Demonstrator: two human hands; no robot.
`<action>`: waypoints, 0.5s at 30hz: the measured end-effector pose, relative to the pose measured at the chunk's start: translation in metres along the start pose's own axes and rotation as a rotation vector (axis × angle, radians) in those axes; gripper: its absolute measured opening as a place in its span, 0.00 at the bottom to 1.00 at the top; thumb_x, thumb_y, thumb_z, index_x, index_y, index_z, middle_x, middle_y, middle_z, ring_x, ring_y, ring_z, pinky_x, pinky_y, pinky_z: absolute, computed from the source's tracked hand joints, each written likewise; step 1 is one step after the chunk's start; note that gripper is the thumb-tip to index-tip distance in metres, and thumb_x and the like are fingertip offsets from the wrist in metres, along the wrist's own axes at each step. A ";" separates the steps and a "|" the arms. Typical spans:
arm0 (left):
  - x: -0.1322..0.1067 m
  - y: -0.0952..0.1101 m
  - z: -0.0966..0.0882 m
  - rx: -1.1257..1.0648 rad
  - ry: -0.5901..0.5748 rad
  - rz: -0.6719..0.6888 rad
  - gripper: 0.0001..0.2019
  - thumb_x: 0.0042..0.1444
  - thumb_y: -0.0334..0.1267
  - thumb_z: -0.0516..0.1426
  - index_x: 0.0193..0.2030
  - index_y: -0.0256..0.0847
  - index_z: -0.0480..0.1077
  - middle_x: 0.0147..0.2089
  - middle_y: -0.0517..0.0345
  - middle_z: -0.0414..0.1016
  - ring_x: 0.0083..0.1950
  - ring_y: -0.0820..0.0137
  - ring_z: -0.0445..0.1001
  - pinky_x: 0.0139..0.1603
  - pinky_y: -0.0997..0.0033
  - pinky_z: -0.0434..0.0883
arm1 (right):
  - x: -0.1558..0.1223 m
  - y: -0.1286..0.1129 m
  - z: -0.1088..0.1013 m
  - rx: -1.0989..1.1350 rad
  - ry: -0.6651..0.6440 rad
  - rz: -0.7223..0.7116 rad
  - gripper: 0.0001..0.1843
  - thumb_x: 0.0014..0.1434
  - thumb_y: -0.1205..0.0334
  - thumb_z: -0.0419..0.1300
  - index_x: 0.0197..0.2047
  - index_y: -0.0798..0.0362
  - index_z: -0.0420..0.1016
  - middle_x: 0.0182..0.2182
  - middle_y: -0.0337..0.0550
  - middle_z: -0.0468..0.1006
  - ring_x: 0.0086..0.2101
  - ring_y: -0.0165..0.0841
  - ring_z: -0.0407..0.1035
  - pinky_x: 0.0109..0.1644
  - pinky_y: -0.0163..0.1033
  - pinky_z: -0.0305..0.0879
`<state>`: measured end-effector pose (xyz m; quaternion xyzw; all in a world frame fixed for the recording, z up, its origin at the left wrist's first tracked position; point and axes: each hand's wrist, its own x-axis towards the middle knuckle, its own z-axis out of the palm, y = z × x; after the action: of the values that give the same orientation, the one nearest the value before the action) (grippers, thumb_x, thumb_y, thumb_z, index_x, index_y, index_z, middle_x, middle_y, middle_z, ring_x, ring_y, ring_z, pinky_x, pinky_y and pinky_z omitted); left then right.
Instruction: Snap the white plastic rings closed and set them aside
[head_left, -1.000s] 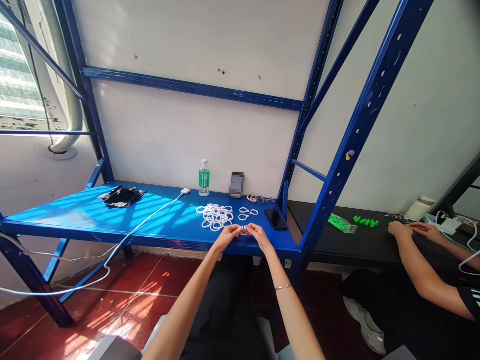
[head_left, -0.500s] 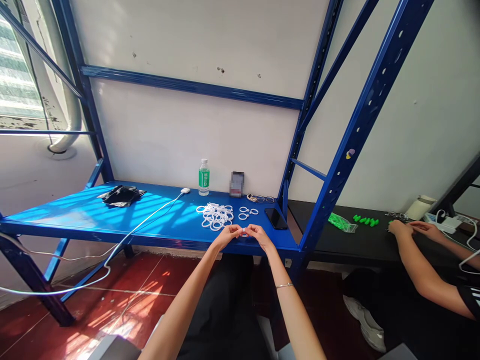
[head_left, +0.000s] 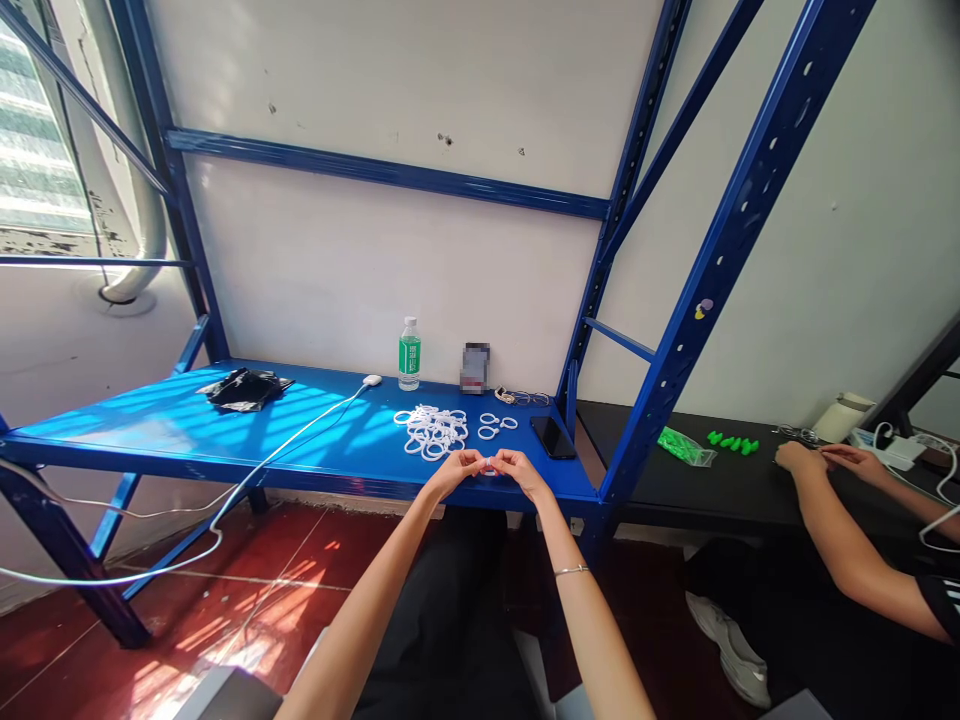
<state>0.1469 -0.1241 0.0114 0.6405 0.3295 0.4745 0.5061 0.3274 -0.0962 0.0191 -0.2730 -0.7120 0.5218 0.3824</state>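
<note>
Close together at the front edge of the blue table (head_left: 330,462), my left hand (head_left: 459,472) and my right hand (head_left: 520,472) pinch a small white ring (head_left: 490,467) between their fingertips. The fingers hide most of this ring. Just beyond my hands, to the left, lies a pile of white rings (head_left: 433,434), tangled or overlapping. A smaller group of several white rings (head_left: 487,432) lies right behind my fingers, apart from the pile.
A black phone (head_left: 553,437) lies right of my hands. Behind stand a bottle (head_left: 409,355) and a dark box (head_left: 475,368). A white cable (head_left: 300,433) crosses the table near black plastic bags (head_left: 246,390). At right, a co-worker's hands (head_left: 825,458) work beside green pieces (head_left: 733,442).
The view has shifted very slightly. Both of my hands stay pinched on the white ring in nearly the same place.
</note>
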 end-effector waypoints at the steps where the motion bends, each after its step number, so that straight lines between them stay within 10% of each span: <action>1: 0.000 0.000 0.000 0.000 -0.001 0.000 0.18 0.48 0.53 0.61 0.27 0.36 0.71 0.27 0.58 0.73 0.31 0.72 0.67 0.34 0.74 0.61 | 0.000 -0.001 0.000 -0.004 -0.002 0.003 0.19 0.51 0.47 0.64 0.22 0.53 0.69 0.20 0.34 0.66 0.26 0.29 0.61 0.36 0.35 0.57; 15: -0.001 -0.001 -0.001 0.002 0.010 0.006 0.17 0.50 0.51 0.60 0.27 0.37 0.72 0.28 0.58 0.74 0.31 0.71 0.68 0.35 0.74 0.62 | -0.002 -0.008 0.002 -0.058 0.025 0.031 0.21 0.49 0.44 0.64 0.21 0.53 0.67 0.20 0.34 0.67 0.28 0.31 0.64 0.36 0.36 0.59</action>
<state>0.1463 -0.1239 0.0098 0.6394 0.3306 0.4788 0.5026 0.3266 -0.1015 0.0259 -0.3014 -0.7176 0.5037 0.3749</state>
